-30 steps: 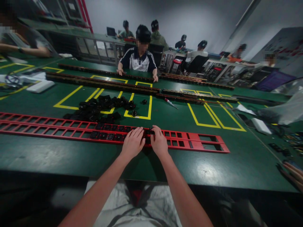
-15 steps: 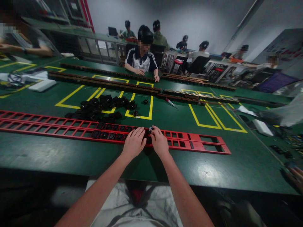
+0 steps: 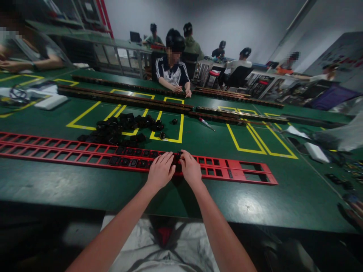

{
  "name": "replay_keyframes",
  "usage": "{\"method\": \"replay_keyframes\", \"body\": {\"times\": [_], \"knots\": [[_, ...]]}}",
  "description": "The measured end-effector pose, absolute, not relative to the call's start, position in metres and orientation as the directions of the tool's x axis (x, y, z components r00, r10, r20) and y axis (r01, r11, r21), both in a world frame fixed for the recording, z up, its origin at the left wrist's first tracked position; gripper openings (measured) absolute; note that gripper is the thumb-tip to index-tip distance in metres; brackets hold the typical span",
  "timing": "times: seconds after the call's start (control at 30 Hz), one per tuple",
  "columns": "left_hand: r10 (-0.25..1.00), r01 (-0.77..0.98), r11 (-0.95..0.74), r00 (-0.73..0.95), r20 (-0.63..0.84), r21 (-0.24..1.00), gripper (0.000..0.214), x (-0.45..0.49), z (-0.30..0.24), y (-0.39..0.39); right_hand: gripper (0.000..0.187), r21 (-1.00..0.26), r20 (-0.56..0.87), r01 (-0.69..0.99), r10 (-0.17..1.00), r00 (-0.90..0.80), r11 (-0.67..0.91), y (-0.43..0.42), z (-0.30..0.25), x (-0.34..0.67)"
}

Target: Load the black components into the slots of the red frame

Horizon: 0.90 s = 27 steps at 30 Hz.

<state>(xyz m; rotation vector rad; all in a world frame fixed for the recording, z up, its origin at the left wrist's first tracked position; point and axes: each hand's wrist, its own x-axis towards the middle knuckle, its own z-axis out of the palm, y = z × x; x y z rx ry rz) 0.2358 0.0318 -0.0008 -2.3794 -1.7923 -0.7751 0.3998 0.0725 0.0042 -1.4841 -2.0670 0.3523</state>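
A person's two bare hands work near the middle of the frame, over a long red frame (image 3: 235, 166) that lies flat on a green table (image 3: 85, 185). The left hand (image 3: 160, 170) is palm down on the red frame, fingers stretched and close together, thumb apart; whether it holds anything underneath cannot be told. The right hand (image 3: 190, 166) is just beside it, fingers curled, fingertips at a small black piece (image 3: 179, 155); whether they grip or only press it is unclear. Left of the hands, two rows of black inserts (image 3: 133, 163) sit in the red frame. Beyond it, left of centre, is a loose heap of black parts (image 3: 113, 128).

The likeliest trouble is the small black piece seating crooked or turned the wrong way, since the fingers cover much of that spot. Uneven pressing could also lift a neighbouring insert or shift the red frame, as nothing but the left hand visibly steadies it.

The red frame's long axis crosses the picture from the left edge, sloping gently downward to the right. Its right end, with two wide windows, points toward the right of the frame; its left end is cut off. The small black piece's facing is hidden.
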Motion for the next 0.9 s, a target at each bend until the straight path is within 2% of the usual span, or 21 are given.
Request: {"method": "replay_keyframes", "body": {"times": [0.4,0.63,0.9], "knots": [[0.881,0.911,-0.322,0.191,0.432,0.256,0.044,0.2358,-0.0003,0.0317,0.017,-0.504,0.284,0.791,0.931,-0.229,0.348,0.0736,0.0056,0.3978],[0.878,0.909,-0.331,0.200,0.434,0.252,0.043,0.2359,-0.0021,0.0328,0.025,-0.505,0.255,0.794,0.937,-0.238,0.339,0.0733,0.0080,0.3977],[0.883,0.913,-0.320,0.191,0.428,0.253,0.042,0.2358,-0.0002,0.0317,0.017,-0.504,0.257,0.792,0.936,-0.241,0.343,0.0723,0.0111,0.3978]]}}
